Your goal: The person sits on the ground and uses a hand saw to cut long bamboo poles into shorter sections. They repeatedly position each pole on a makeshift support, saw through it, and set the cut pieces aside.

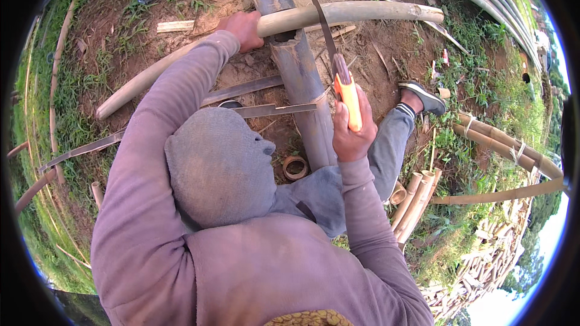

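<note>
Firstly, right of the thick grey bamboo trunk [304, 81], the right hand [353, 139] grips the orange-handled handsaw with a long curved blade [347, 104]. Farther off, the blade crosses the slim pale bamboo pole [374, 11], which lies across the trunk. Left of the trunk, the left hand's [241, 29] fingers wrap the pole. Long, light strokes, square to the pole, should cut cleanest; firm left-hand pressure should limit rolling.

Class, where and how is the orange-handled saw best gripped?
Probably around the orange handle, coming from its lower-right end, as the right hand does: the handle slants toward the picture's lower edge, while the long, narrow blade extends away.
</note>
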### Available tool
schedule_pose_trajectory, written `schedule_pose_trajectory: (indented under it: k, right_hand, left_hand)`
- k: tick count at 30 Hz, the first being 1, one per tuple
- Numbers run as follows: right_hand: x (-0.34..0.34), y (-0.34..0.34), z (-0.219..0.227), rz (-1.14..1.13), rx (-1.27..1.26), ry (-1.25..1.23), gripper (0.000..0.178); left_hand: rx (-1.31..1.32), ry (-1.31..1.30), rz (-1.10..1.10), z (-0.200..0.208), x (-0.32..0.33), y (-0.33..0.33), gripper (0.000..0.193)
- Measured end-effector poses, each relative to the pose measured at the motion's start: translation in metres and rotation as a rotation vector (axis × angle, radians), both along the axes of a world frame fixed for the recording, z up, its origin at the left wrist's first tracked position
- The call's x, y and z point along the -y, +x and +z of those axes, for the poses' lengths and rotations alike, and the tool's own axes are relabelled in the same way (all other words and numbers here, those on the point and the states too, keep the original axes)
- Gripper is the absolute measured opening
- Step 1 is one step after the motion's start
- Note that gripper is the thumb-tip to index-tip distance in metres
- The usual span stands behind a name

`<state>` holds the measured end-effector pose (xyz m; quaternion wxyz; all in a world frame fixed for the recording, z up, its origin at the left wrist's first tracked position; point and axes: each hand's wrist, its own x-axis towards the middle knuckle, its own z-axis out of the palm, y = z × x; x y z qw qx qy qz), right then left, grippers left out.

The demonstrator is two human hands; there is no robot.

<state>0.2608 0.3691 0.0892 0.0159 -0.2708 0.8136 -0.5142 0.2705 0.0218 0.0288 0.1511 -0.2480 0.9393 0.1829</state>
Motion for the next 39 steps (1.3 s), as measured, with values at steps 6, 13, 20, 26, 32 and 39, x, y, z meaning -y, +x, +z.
schedule_pose_trajectory:
  k: [6, 13, 20, 26, 32, 39]
  right_hand:
    - [0.013, -0.012, 0.010, 0.046, -0.023, 0.013, 0.053]
    - [0.026, -0.021, -0.004, -0.006, -0.144, -0.015, 0.049]
    - [-0.029, 0.003, 0.000, 0.055, -0.044, -0.074, 0.051]
    - [0.029, -0.029, 0.004, -0.005, -0.062, -0.028, 0.047]
    - [-0.018, -0.002, 0.005, 0.064, -0.049, -0.087, 0.050]
    - [0.048, -0.037, -0.001, -0.039, 0.008, -0.004, 0.053]
  left_hand:
    - [0.019, 0.001, -0.004, 0.004, 0.005, 0.006, 0.053]
    - [0.007, 0.002, -0.001, 0.003, -0.002, -0.001, 0.054]
    - [-0.005, 0.009, 0.016, -0.006, 0.008, 0.003, 0.058]
    - [-0.013, -0.030, -0.027, -0.010, 0.003, -0.002, 0.056]
    - [0.015, -0.035, 0.017, -0.006, 0.005, 0.002, 0.059]
    - [0.062, -0.024, -0.005, -0.005, 0.001, -0.008, 0.062]
